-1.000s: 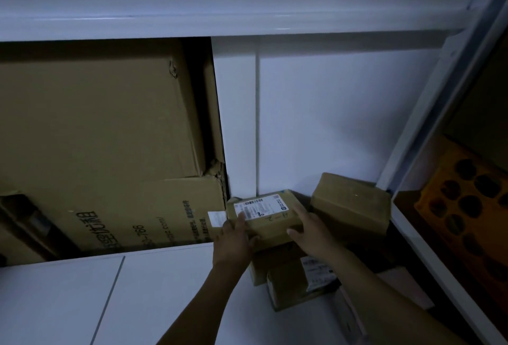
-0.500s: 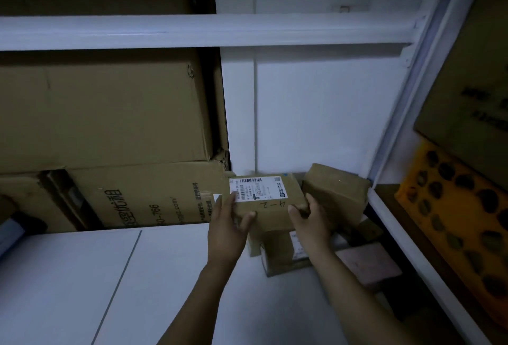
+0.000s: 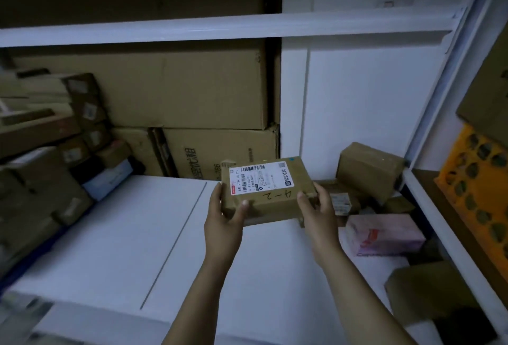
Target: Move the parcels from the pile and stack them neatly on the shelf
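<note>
1. Here, the labelled parcel (image 3: 270,193) is held over the white shelf board (image 3: 137,234), right of the board's middle, with its label facing up.
2. The left hand (image 3: 222,223) grasps the parcel's left edge, thumb on top; the right hand (image 3: 319,212) grasps its right edge likewise.
3. At the board's right end lie a tilted brown box (image 3: 369,168) and a pink box (image 3: 384,234).
4. Behind the board stand large cartons (image 3: 192,91).
5. Beyond the board's right end is an orange crate (image 3: 475,179).

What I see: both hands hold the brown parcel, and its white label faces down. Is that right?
No. In the head view the white label lies on the top of the brown parcel and faces up. The left hand and the right hand do hold it.
</note>
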